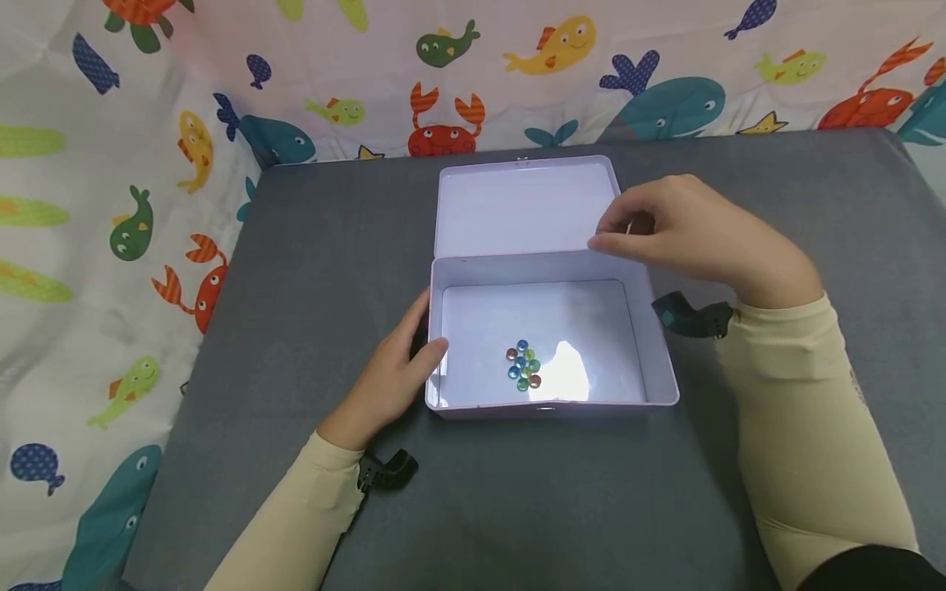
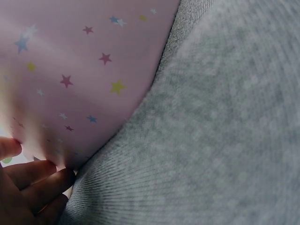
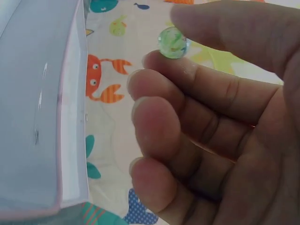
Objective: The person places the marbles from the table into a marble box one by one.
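Note:
A pale pink metal box point(image 1: 643, 345) lies with its lid point(image 1: 517, 209) folded back. On its white floor, near the front, sits a small cluster of coloured glass marbles point(image 1: 522, 365) in blue, green and reddish brown. My left hand point(image 1: 388, 373) grips the box's left wall, thumb over the rim and fingers against the outside; in the left wrist view those fingers meet the star-printed outer wall point(image 2: 93, 70). Over the box's back right corner, my right hand point(image 1: 687, 238) pinches a clear green marble point(image 3: 173, 43) between thumb and index finger. Its other fingers curl loosely.
A dark grey cloth point(image 1: 332, 263) covers the table beneath the box. White fabric with printed sea animals point(image 1: 443, 123) hangs behind and along the left side. Black camera mounts point(image 1: 695, 316) are strapped to both wrists, the right one close beside the box.

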The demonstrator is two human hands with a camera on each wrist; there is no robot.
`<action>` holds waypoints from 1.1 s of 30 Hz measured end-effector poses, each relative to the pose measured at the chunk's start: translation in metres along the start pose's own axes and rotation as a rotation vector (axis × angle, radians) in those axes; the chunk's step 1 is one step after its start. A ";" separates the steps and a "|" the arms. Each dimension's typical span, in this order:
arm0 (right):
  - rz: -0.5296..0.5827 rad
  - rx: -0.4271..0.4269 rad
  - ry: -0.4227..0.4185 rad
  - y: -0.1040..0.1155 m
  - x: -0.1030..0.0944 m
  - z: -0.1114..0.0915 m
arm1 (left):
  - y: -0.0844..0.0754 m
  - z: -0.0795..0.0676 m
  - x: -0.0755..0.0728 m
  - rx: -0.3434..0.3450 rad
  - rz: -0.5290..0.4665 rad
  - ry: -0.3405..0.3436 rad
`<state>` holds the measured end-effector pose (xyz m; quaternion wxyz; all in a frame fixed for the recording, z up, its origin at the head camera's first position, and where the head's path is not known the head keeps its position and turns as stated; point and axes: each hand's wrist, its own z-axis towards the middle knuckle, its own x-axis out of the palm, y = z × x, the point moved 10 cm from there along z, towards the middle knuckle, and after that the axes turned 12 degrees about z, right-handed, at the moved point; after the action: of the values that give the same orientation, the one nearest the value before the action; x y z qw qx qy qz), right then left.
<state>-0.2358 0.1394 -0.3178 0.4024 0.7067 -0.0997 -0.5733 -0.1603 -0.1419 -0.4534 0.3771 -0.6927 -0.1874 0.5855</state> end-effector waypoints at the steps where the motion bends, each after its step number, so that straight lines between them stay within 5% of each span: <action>1: 0.003 0.004 0.009 0.001 0.002 0.001 | 0.000 0.000 0.000 0.002 -0.001 -0.001; 11: 0.014 0.066 0.169 0.003 0.032 0.011 | -0.001 0.002 0.001 0.000 -0.001 0.004; 33: 0.029 0.127 0.345 -0.024 0.087 0.026 | 0.002 0.000 0.001 -0.013 0.004 0.003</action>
<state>-0.2383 0.0913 -0.3984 0.3765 0.8170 -0.0752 -0.4303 -0.1605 -0.1423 -0.4551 0.3717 -0.6963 -0.1890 0.5842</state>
